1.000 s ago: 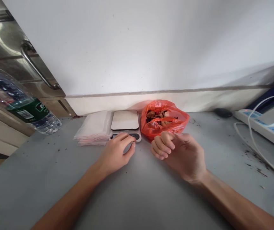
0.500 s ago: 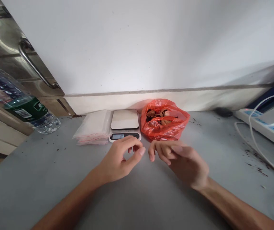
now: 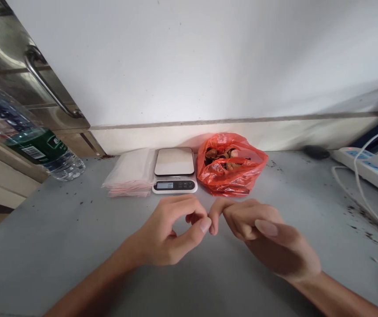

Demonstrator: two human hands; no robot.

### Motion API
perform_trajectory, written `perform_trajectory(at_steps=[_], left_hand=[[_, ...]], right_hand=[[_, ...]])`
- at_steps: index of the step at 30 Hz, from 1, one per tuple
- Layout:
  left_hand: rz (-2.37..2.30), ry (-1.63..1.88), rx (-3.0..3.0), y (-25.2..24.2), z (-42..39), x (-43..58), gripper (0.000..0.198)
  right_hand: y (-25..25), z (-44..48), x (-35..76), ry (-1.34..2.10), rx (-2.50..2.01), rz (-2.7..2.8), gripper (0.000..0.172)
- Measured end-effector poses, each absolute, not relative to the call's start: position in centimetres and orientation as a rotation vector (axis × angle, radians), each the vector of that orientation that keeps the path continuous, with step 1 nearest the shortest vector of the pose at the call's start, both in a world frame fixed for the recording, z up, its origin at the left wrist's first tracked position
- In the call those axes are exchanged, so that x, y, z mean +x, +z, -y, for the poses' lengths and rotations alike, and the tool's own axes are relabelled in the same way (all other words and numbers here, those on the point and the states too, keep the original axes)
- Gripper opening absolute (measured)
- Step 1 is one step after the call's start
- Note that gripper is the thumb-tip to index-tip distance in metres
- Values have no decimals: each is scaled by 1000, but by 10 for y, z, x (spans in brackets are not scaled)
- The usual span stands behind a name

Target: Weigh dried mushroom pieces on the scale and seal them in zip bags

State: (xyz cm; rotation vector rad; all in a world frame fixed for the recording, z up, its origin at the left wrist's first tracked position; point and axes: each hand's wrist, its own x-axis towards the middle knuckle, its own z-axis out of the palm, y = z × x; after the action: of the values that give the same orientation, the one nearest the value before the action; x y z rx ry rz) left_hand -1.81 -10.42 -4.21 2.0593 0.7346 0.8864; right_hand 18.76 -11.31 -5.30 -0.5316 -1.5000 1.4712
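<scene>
Both hands are held over the grey surface [image 3: 86, 237], in front of a digital scale [image 3: 174, 162] and a red plastic bag [image 3: 228, 187]. The left hand [image 3: 162, 240] is half curled, thumb and index finger brought close together; nothing is seen in its grasp. The right hand [image 3: 276, 248] is loosely folded, its index finger bent downward and nothing visibly held; whether the fingertips of the two hands meet cannot be told with certainty. The scale is set near the wall [image 3: 182, 57], its pan bare and its display [image 3: 165, 185] lit. It is flanked on the left by a stack of clear plastic bags [image 3: 130, 171] with pink edges, and on the right by the red bag, in whose open mouth brown dried pieces [image 3: 212, 153] are shown. A green-labelled bottle [image 3: 43, 145] is seen at far left, a white power strip [image 3: 370, 165] at far right.
</scene>
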Motion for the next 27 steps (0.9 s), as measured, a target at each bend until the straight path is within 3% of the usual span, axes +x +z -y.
perform_trajectory(at_steps=[27], left_hand=[[-759,900,2083,-46,102,-16,24]], right_hand=[[-54,112,185,1516,-540,1454,48]])
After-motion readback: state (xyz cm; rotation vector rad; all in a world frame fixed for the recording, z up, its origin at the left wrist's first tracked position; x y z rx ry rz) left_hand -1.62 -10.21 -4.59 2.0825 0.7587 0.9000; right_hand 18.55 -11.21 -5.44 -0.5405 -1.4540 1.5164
